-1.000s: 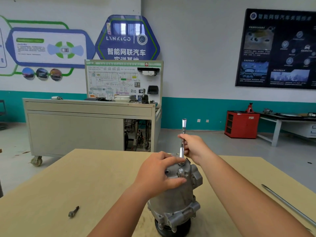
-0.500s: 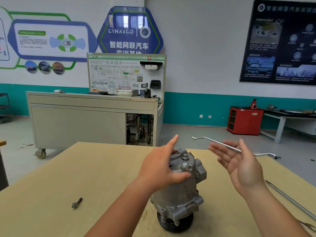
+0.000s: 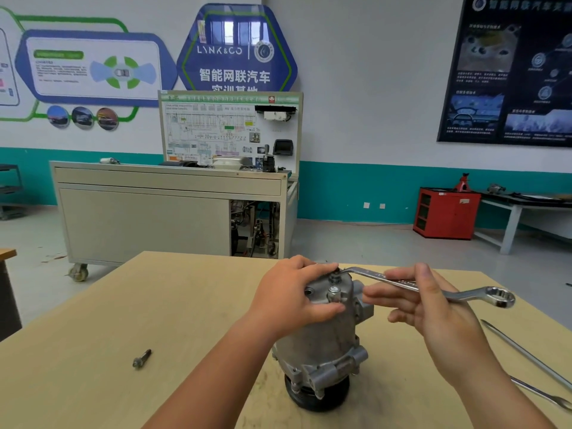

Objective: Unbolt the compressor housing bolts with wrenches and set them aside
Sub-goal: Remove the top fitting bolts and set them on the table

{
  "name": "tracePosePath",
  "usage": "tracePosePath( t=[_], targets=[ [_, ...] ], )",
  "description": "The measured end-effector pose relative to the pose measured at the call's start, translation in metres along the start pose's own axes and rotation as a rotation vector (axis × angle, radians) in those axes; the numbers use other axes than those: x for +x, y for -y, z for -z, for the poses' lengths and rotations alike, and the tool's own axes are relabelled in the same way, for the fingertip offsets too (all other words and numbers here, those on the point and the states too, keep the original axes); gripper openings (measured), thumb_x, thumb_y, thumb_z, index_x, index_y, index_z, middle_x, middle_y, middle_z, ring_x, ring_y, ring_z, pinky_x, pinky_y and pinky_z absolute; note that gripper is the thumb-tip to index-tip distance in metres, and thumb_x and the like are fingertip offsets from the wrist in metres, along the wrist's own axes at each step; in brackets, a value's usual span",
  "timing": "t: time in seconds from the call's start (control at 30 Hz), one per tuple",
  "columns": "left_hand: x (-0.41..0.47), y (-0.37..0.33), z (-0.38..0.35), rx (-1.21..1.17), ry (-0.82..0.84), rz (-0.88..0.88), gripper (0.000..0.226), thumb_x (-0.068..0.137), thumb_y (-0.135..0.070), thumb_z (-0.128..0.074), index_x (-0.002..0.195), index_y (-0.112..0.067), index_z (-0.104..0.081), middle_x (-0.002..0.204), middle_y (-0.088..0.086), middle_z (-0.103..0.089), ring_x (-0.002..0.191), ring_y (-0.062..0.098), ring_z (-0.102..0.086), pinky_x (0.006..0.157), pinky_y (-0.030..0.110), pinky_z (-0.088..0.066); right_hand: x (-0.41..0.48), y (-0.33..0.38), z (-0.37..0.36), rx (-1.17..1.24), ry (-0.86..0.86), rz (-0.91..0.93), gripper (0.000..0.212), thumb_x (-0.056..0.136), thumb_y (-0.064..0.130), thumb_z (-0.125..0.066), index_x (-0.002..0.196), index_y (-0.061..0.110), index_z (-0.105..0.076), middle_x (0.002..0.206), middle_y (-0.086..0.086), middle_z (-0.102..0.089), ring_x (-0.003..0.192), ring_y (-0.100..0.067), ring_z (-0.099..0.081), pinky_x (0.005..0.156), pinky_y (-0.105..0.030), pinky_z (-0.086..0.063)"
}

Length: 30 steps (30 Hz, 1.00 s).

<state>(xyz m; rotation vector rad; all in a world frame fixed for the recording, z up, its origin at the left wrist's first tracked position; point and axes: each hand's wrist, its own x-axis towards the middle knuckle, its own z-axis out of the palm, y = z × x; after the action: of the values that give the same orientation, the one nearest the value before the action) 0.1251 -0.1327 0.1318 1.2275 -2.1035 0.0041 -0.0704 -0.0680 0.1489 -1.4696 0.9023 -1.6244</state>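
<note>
Pale wooden table (image 3: 154,305) up front, workshop benches and wall posters behind, and the compressor (image 3: 322,345) stands on end dead centre, pulley down. Left hand (image 3: 291,298) is clamped over the housing top from nine o'clock, fingers curled round the casting to steady it. Right hand (image 3: 433,311) comes in from three o'clock, pinching the ring wrench (image 3: 464,295) between the thumb on top and long, fairly straight fingers beneath. A light hold, not a hauling grip! The wrench's near end sits at the upper housing bolt (image 3: 335,277), though whether it is fully seated on the head I can't tell. A second bolt (image 3: 335,292) waits just below it, untouched. Out at eight o'clock from the compressor, well apart, one loose bolt (image 3: 141,358) already lies set aside, so I'd call this early-to-middle going: one out, more to come. Two more long tools (image 3: 526,354) rest at four o'clock. Next move, by my reading: drop that ring square on the head, wrap the right hand properly round the shank, and swing while the left braces against twisting.
</note>
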Motion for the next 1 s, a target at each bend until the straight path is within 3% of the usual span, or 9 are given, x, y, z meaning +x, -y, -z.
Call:
tracePosePath(
  t=[0.1, 0.2, 0.4, 0.53, 0.63, 0.73, 0.83, 0.93, 1.0],
  targets=[
    [0.000, -0.001, 0.001, -0.007, -0.002, 0.008, 0.064, 0.071, -0.061, -0.070, 0.131, -0.045, -0.052, 0.116, -0.010, -0.057, 0.105, 0.008, -0.049, 0.081, 0.019, -0.035, 0.015, -0.008, 0.011, 0.165, -0.116, -0.173, 0.036, 0.091, 0.039, -0.042, 0.089, 0.007, -0.058, 0.072, -0.012, -0.073, 0.066, -0.020, -0.072, 0.047, -0.018, -0.051],
    [-0.001, -0.002, 0.001, -0.006, 0.003, 0.017, 0.065, 0.071, -0.062, -0.071, 0.131, -0.044, -0.051, 0.115, -0.010, -0.056, 0.104, 0.007, -0.048, 0.079, 0.018, -0.033, 0.036, -0.016, 0.017, 0.170, -0.165, -0.244, 0.023, 0.097, 0.024, -0.044, 0.089, 0.008, -0.058, 0.067, -0.005, -0.072, 0.063, -0.013, -0.071, 0.048, -0.016, -0.052],
    [-0.002, -0.002, 0.002, -0.035, 0.005, 0.018, 0.057, 0.071, -0.059, -0.073, 0.123, -0.041, -0.059, 0.114, -0.009, -0.057, 0.105, 0.010, -0.049, 0.082, 0.021, -0.037, 0.086, -0.025, 0.019, -0.091, -0.168, -0.285, 0.018, 0.095, 0.028, -0.053, 0.088, 0.013, -0.060, 0.059, 0.003, -0.061, 0.052, -0.008, -0.058, 0.051, -0.022, -0.045],
    [-0.002, -0.002, 0.003, -0.047, 0.004, 0.007, 0.051, 0.072, -0.057, -0.074, 0.119, -0.041, -0.062, 0.114, -0.007, -0.057, 0.104, 0.011, -0.050, 0.083, 0.023, -0.039, 0.126, -0.029, -0.006, -0.339, -0.046, -0.348, 0.024, 0.094, 0.030, -0.054, 0.093, 0.007, -0.062, 0.062, 0.000, -0.046, 0.055, -0.011, -0.039, 0.050, -0.022, -0.033],
    [-0.002, -0.001, 0.003, -0.057, 0.010, 0.001, 0.051, 0.073, -0.055, -0.074, 0.121, -0.042, -0.062, 0.117, -0.007, -0.057, 0.107, 0.012, -0.050, 0.086, 0.024, -0.040, 0.149, -0.025, -0.039, -0.446, 0.019, -0.373, 0.015, 0.096, 0.018, -0.049, 0.092, 0.007, -0.058, 0.066, -0.002, -0.051, 0.056, -0.012, -0.043, 0.052, -0.022, -0.035],
    [-0.001, -0.001, 0.003, -0.048, 0.018, -0.001, 0.052, 0.074, -0.056, -0.073, 0.123, -0.043, -0.060, 0.120, -0.007, -0.056, 0.110, 0.011, -0.049, 0.087, 0.023, -0.039, 0.160, -0.020, -0.059, -0.323, -0.013, -0.480, 0.010, 0.098, 0.005, -0.039, 0.104, 0.005, -0.048, 0.072, -0.007, -0.055, 0.057, -0.011, -0.051, 0.052, -0.022, -0.044],
    [-0.002, -0.001, 0.002, -0.043, 0.004, -0.014, 0.052, 0.074, -0.056, -0.072, 0.123, -0.044, -0.060, 0.120, -0.008, -0.056, 0.110, 0.009, -0.049, 0.086, 0.021, -0.038, 0.159, -0.019, -0.068, -0.066, -0.091, -0.584, 0.020, 0.097, 0.001, -0.031, 0.084, 0.007, -0.044, 0.064, -0.003, -0.040, 0.048, -0.009, -0.032, 0.039, -0.019, -0.034],
    [-0.002, -0.001, 0.002, -0.040, -0.012, -0.028, 0.052, 0.074, -0.055, -0.073, 0.123, -0.043, -0.061, 0.119, -0.008, -0.057, 0.109, 0.009, -0.050, 0.084, 0.020, -0.036, 0.156, -0.018, -0.078, 0.031, -0.130, -0.590, 0.026, 0.099, 0.013, -0.034, 0.073, 0.013, -0.038, 0.060, 0.000, -0.028, 0.048, -0.010, -0.020, 0.031, -0.013, -0.020],
    [-0.002, -0.001, 0.002, -0.040, -0.019, -0.035, 0.052, 0.073, -0.055, -0.074, 0.123, -0.042, -0.061, 0.118, -0.008, -0.058, 0.108, 0.010, -0.050, 0.085, 0.021, -0.038, 0.156, -0.021, -0.083, -0.103, -0.127, -0.530, 0.026, 0.101, 0.025, -0.034, 0.082, 0.009, -0.043, 0.062, -0.002, -0.031, 0.049, -0.012, -0.026, 0.036, -0.020, -0.026]
  ],
)
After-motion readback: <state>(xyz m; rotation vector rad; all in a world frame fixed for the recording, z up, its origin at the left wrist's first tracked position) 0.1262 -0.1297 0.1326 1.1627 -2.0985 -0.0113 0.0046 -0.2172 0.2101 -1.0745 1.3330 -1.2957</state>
